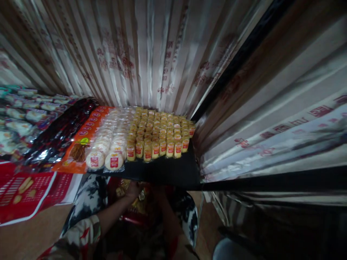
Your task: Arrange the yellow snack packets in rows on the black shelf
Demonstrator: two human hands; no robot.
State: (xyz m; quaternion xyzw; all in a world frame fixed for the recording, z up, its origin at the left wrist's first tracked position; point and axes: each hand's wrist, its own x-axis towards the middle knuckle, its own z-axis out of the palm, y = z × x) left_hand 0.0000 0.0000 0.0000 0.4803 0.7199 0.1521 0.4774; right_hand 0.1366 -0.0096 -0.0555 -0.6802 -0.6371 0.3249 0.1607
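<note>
My left hand (133, 189) reaches down under the front edge of a black shelf (162, 171), into a heap of small yellow packets (138, 204) in a red container. Its fingers are buried among the packets, so its grip is hidden. My right forearm (166, 220) points down into the same dark spot, and that hand is lost in shadow below the shelf edge. On the shelf stand rows of small yellow snack packs with red labels (159, 131). To their left lie round pale cakes in clear wrap (108, 144).
Orange packets (86, 135), dark shiny bags (58, 135) and pale wrapped goods (24, 115) fill the shelf to the left. A red printed carton (29, 191) lies at lower left. Shiny printed foil sheets (151, 54) hang behind and to the right.
</note>
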